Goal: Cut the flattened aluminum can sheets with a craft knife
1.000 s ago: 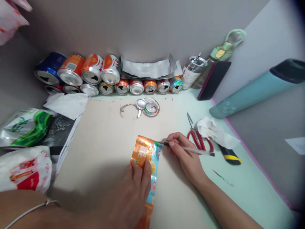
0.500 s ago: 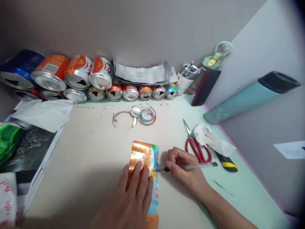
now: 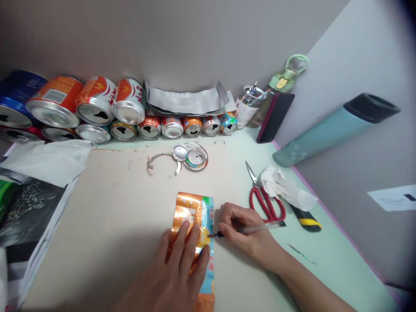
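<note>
Desk (image 3: 338, 260): beige board (image 3: 130, 195) over its middle, drink cans (image 3: 172, 128) stacked along the back edge. Left hand (image 3: 175, 268) flat on the printed sheet (image 3: 186, 203), fingers spread; a second ago, bunched closer. Sheet lies on the board, near the board's right edge. Right hand (image 3: 251, 236) just beside it, thumb and fingers pinched together. Scissors (image 3: 267, 203) beyond, toward the desk's right edge. Pen (image 3: 260, 227) clamped in that pinch, tip now partway down the sheet's right side; a second ago, near its upper right corner.
</note>
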Motion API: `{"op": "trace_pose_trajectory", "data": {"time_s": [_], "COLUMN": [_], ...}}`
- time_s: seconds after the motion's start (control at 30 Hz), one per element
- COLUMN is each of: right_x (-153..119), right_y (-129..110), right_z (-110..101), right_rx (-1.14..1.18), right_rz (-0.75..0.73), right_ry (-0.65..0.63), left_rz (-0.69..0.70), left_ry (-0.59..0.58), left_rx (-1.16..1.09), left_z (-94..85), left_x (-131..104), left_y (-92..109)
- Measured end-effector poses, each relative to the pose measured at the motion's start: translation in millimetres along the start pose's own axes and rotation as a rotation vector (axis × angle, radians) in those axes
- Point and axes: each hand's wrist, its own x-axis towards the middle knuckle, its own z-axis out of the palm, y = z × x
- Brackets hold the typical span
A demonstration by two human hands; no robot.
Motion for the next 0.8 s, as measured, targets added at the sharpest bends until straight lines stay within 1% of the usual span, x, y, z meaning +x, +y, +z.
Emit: {"op": "trace_pose_trajectory", "data": {"time_s": [0.07, 0.2, 0.37, 0.5, 0.67, 0.8], "right_x": [0.5, 1.8, 1.6, 1.6, 2.4, 2.9], "right_y": [-0.9, -0.4, -0.2, -1.0, -0.3, 0.7], "right_z": [-0.9, -0.2, -0.8, -1.3, -1.0, 1.0], "right_rx": [-0.006, 0.003, -0.001, 0.0, -0.019, 0.018], "right_rz": [0.01, -0.014, -0.003, -0.012, 0.011, -0.011], "right_ry": [-0.013, 0.035, -0.028, 0.014, -0.031, 0.022], "left_rz": [0.005, -0.006, 0.007, 0.006, -0.053, -0.04], "left_ry": [-0.001, -0.008, -0.024, -0.019, -0.037, -0.053], "left_rx": [-0.001, -0.003, -0.054, -0.054, -0.046, -0.059], "left_z": [0.5, 2.1, 2.0, 2.8, 4.1, 3.5], "left_x": [0.1, 0.1, -2.3, -2.8, -0.8, -1.1], "left_y": [0.4, 1.0, 0.1, 2.2, 6.3, 7.0]}}
